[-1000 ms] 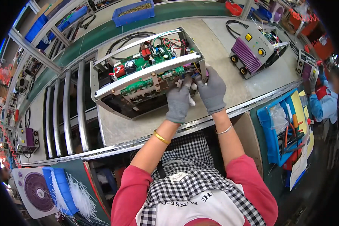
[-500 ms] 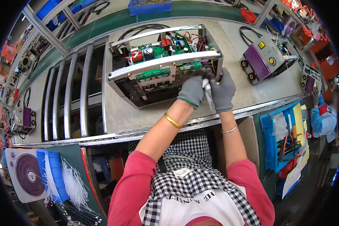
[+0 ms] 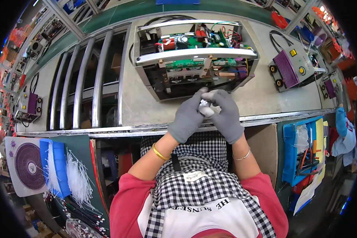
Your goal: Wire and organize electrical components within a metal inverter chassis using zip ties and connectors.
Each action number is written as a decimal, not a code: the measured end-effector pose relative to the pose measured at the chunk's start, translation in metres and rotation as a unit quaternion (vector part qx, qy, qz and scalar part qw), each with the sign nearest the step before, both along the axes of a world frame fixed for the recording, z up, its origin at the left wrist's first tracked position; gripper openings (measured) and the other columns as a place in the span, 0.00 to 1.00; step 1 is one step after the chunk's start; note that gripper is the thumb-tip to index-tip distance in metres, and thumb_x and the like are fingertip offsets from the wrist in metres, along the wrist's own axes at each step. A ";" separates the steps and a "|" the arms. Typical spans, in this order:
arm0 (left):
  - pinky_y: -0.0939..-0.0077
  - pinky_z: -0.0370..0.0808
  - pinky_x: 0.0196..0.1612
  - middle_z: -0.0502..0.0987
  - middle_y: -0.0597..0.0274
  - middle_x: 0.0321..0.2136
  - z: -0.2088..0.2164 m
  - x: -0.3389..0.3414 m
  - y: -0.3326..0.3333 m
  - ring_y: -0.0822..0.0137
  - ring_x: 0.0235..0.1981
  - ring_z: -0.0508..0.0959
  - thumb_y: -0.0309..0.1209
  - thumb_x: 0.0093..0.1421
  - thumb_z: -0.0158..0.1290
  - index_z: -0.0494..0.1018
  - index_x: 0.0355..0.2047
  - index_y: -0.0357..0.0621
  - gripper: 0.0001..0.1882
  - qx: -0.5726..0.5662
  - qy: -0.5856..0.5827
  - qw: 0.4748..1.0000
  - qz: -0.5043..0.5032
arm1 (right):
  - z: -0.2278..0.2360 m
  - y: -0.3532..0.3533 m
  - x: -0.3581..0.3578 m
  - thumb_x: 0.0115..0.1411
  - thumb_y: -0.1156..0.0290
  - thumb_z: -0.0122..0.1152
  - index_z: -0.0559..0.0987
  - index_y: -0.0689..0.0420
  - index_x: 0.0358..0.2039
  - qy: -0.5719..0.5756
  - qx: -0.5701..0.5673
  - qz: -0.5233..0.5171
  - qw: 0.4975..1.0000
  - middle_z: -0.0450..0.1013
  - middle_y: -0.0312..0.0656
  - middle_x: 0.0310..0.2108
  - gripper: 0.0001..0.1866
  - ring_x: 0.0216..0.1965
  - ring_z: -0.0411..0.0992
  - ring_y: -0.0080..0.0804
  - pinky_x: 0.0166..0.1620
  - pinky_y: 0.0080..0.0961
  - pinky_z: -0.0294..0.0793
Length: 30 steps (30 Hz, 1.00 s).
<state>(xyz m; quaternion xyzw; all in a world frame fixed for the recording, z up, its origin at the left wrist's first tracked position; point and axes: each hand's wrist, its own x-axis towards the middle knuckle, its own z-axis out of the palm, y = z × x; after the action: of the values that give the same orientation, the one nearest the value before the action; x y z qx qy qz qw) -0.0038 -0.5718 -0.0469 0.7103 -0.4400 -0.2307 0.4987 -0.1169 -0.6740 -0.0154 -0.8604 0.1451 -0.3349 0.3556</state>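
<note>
Head view shows our two gloved hands meeting over the near part of the bench: the left hand and right hand have their fingers bent inward and drawn narrow around a small white piece. We cannot tell what it is or which hand grips it, since the gloves cover most of it. Just beyond our fingertips lies the open metal-framed machine, its side toward us; whether we touch its lower edge we cannot tell. Its lower inside is dark, and its front rail hides part of the green boards. Farther out, metal rollers lie to our left and a purple-sided machine to our right. Past the belt, a blue bin is cut off at the top edge.
</note>
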 end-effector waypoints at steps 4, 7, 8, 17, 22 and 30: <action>0.61 0.76 0.44 0.79 0.46 0.41 0.000 0.007 0.022 0.49 0.42 0.80 0.30 0.58 0.54 0.64 0.62 0.45 0.30 0.091 -0.089 0.990 0.062 | -0.011 0.012 0.012 0.54 0.68 0.67 0.82 0.58 0.39 0.022 0.030 0.048 0.998 0.75 0.42 0.34 0.13 0.36 0.74 0.39 0.39 0.29 0.74; 0.56 0.75 0.44 0.78 0.42 0.41 -0.006 0.012 0.035 0.44 0.42 0.78 0.30 0.56 0.54 0.63 0.63 0.45 0.32 0.140 -0.074 0.985 0.071 | -0.012 0.020 0.018 0.56 0.70 0.66 0.82 0.59 0.41 0.052 0.049 0.088 0.994 0.76 0.43 0.35 0.13 0.36 0.74 0.37 0.39 0.28 0.73; 0.58 0.76 0.40 0.79 0.45 0.37 -0.010 0.013 0.039 0.48 0.38 0.79 0.31 0.58 0.54 0.64 0.62 0.44 0.30 0.116 -0.089 0.986 0.081 | -0.013 0.022 0.020 0.57 0.70 0.65 0.82 0.59 0.42 0.060 0.052 0.101 0.992 0.76 0.43 0.35 0.12 0.36 0.74 0.37 0.40 0.29 0.74; 0.77 0.68 0.24 0.73 0.62 0.32 -0.019 0.028 0.065 0.78 0.14 0.62 0.29 0.67 0.47 0.59 0.61 0.43 0.23 -0.140 0.647 0.749 -0.035 | -0.011 0.018 0.016 0.63 0.67 0.58 0.80 0.60 0.43 0.051 0.108 0.050 0.992 0.77 0.45 0.37 0.12 0.38 0.76 0.36 0.40 0.28 0.75; 0.77 0.72 0.28 0.72 0.63 0.32 -0.015 0.034 0.067 0.78 0.15 0.59 0.31 0.68 0.47 0.59 0.63 0.44 0.24 -0.249 0.627 0.738 -0.015 | -0.019 0.020 -0.013 0.62 0.57 0.59 0.81 0.62 0.38 0.314 0.271 0.260 0.872 0.78 0.42 0.26 0.19 0.26 0.77 0.31 0.35 0.28 0.76; 0.77 0.76 0.30 0.72 0.65 0.31 -0.006 0.010 0.068 0.79 0.19 0.64 0.33 0.70 0.45 0.61 0.63 0.39 0.23 -0.196 0.597 0.778 0.014 | -0.035 0.058 -0.020 0.64 0.62 0.59 0.82 0.63 0.36 0.285 0.503 0.213 0.787 0.79 0.38 0.27 0.15 0.27 0.76 0.21 0.34 0.18 0.75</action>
<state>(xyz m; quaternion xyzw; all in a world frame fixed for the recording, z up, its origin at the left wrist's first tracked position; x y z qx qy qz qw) 0.0064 -0.5040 -0.0527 0.3234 -0.0795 -0.5100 0.7931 -0.1373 -0.6155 -0.0500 -0.6248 0.2005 0.1306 0.7432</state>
